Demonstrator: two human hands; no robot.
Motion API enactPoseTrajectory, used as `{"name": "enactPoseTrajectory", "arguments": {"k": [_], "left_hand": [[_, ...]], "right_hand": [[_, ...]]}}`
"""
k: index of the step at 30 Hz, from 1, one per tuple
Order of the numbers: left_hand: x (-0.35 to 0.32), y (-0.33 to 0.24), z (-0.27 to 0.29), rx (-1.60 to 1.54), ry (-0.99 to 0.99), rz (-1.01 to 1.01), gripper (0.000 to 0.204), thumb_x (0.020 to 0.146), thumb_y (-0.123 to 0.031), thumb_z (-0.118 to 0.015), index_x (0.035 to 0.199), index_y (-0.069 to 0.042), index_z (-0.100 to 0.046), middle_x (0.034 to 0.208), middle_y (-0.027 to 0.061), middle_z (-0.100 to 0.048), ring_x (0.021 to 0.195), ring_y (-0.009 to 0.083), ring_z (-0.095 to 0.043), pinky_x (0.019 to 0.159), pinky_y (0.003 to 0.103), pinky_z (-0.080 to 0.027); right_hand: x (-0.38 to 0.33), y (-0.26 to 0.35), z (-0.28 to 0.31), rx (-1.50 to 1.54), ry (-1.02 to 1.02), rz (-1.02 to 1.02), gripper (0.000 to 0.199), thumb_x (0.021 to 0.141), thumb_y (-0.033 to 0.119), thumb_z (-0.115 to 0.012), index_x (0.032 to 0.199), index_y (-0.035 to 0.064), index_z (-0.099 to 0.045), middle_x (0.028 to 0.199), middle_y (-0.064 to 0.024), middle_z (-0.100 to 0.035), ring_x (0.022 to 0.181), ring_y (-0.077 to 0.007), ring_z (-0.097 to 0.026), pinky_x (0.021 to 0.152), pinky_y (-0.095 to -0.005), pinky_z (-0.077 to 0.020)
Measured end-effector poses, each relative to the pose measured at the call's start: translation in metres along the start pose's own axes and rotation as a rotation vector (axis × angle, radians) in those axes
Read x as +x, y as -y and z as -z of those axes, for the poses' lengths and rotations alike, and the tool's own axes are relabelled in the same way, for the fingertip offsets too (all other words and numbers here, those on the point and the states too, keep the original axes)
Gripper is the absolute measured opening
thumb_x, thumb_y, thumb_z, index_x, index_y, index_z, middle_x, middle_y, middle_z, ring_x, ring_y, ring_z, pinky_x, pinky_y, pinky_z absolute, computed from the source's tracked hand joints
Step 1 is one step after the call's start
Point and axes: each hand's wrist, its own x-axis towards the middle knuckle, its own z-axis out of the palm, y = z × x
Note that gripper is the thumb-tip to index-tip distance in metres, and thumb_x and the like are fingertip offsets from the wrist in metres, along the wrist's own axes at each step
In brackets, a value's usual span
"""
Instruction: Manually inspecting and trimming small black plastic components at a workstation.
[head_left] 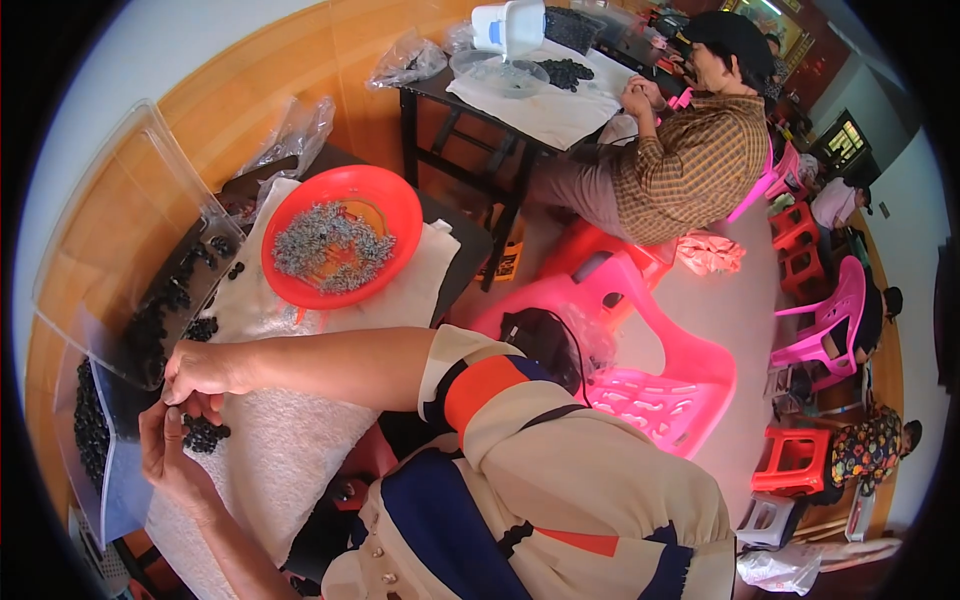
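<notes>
My right hand (203, 372) and my left hand (172, 452) meet over the left side of the towel-covered table, fingertips pinched close together. Whatever is between the fingers is too small or hidden to make out. Just beneath them lies a cluster of small black parts (205, 434) on the white towel (300, 440). Beyond my right forearm sits a red plastic bowl (398, 215) with many small silvery-grey metal pieces (325, 240). More black parts (160, 315) lie beside a clear plastic bin (130, 230) at the left.
A second clear bin (125, 480) with black parts stands at the left edge. A pink plastic chair (660, 390) is to my right. Ahead, a person in a checked shirt (690, 165) sits at another table (480, 115). Others sit farther right.
</notes>
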Motion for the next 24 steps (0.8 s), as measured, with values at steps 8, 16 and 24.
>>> {"name": "enactPoseTrajectory", "arguments": {"k": [8,16,24], "left_hand": [[0.000,-0.003,0.001,0.049,0.013,-0.054,0.011,0.092,-0.009,-0.060,0.094,0.000,-0.065,0.085,-0.0022,-0.059,0.078,0.0068,-0.049,0.069,0.022,-0.038],[0.001,0.005,-0.003,0.025,0.024,-0.080,0.011,0.091,-0.011,-0.062,0.094,-0.001,-0.066,0.085,-0.0028,-0.058,0.075,0.0070,-0.047,0.069,0.021,-0.038],[0.001,0.015,0.007,-0.147,-0.031,0.034,0.015,0.094,-0.011,-0.058,0.102,0.001,-0.064,0.088,0.0006,-0.059,0.077,0.0083,-0.049,0.071,0.022,-0.039]], "right_hand": [[0.004,-0.006,-0.003,0.076,-0.024,0.012,0.020,0.087,0.014,-0.060,0.078,-0.0041,-0.061,0.064,-0.0141,-0.059,0.044,-0.0274,-0.059,0.039,-0.0356,-0.0455],[0.001,-0.005,-0.001,0.063,-0.049,0.019,0.019,0.085,0.014,-0.061,0.077,-0.0037,-0.062,0.064,-0.0142,-0.059,0.044,-0.0269,-0.060,0.039,-0.0351,-0.0470],[-0.003,0.003,-0.005,0.026,-0.017,0.004,0.016,0.082,0.014,-0.065,0.077,-0.0016,-0.063,0.063,-0.0122,-0.061,0.042,-0.0242,-0.059,0.039,-0.0302,-0.0451]]}}
